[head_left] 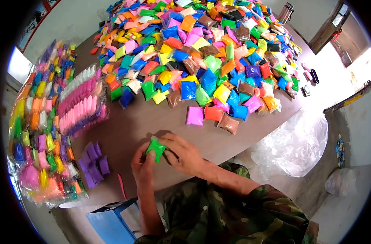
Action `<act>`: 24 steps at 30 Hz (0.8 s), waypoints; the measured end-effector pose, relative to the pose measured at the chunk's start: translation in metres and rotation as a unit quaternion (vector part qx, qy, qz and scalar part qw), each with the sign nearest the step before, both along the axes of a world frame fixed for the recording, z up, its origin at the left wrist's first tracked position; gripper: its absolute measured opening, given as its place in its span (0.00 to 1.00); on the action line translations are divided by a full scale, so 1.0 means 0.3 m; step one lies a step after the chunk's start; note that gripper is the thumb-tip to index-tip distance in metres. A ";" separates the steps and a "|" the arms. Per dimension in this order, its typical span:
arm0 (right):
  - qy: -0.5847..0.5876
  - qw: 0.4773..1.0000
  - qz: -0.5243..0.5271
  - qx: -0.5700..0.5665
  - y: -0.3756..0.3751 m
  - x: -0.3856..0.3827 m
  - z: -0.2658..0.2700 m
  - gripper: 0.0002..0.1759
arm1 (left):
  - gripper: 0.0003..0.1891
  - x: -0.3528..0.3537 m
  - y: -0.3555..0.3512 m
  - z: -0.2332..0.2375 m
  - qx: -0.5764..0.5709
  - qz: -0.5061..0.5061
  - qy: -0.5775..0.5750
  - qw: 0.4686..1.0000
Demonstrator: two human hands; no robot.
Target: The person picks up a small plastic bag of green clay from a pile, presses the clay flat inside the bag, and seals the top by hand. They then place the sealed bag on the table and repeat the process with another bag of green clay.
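Observation:
A small bright green packet (156, 149) is held above the front part of the brown table. My left hand (143, 159) grips it from the left, thumb lying across its front face. From the right, my right hand (182, 153) has its curled fingers at the packet's upper and right edges; some fingertips are hidden. Several purple packets (93, 164) lie left of my hands, and a red knife-like tool (121, 186) rests near the table edge. Just beyond my hands are a pink-purple packet (195, 116), a red-orange packet (213, 113) and a brown packet (228, 123).
A large heap of colourful packets (201, 61) covers the far side of the table (153, 118). Clear bags of sorted packets (43, 134) are stacked along the left. A big transparent plastic bag (295, 142) stands off the right edge, and a blue stool (110, 225) sits below the front edge.

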State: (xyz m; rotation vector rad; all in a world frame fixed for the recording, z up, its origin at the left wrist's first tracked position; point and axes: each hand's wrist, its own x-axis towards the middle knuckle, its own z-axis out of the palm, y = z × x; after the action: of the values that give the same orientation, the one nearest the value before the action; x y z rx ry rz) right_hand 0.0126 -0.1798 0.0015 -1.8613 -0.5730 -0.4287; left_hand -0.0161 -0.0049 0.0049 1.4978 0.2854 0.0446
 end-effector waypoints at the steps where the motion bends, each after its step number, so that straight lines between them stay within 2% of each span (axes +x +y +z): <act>1: 0.101 0.994 -0.017 0.036 0.004 -0.006 0.016 0.20 | 0.15 0.013 -0.014 -0.001 0.010 0.008 -0.023 1.000; 2: 0.101 0.994 -0.018 0.035 -0.004 0.001 0.032 0.20 | 0.14 0.020 -0.027 -0.004 0.020 0.017 -0.046 0.999; 4: 0.207 0.966 0.073 0.134 -0.025 0.029 0.057 0.19 | 0.14 0.023 -0.042 -0.012 0.046 0.004 -0.057 0.997; 7: 0.208 0.964 0.106 0.130 -0.022 0.071 -0.020 0.16 | 0.13 0.026 -0.059 -0.013 0.074 -0.008 -0.060 0.995; 13: 0.228 0.942 0.092 0.227 -0.016 0.063 -0.065 0.08 | 0.13 0.026 -0.067 0.008 0.107 -0.022 -0.052 0.993; 15: 0.243 0.940 0.096 0.221 -0.029 0.059 -0.066 0.07 | 0.13 0.023 -0.068 0.016 0.107 -0.037 -0.068 0.991; 18: 0.242 0.945 0.107 0.192 -0.037 0.065 -0.063 0.08 | 0.12 0.019 -0.047 0.019 0.128 -0.067 -0.032 0.989; 20: 0.233 0.951 0.113 0.171 -0.035 0.060 -0.053 0.08 | 0.11 0.016 -0.023 -0.014 0.074 -0.075 -0.031 0.994; 22: 0.306 0.934 0.110 0.145 -0.038 0.051 -0.024 0.12 | 0.11 0.014 -0.009 -0.042 0.089 -0.079 -0.021 0.993; 24: 0.306 0.932 0.124 0.148 -0.042 0.057 -0.015 0.13 | 0.10 0.010 -0.008 -0.027 0.103 -0.083 -0.011 0.991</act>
State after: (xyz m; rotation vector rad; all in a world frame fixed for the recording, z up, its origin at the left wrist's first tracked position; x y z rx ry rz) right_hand 0.0296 -0.1923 -0.0031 -1.4942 -0.2865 0.2288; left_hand -0.0132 -0.0075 -0.0032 1.7212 0.1403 -0.0446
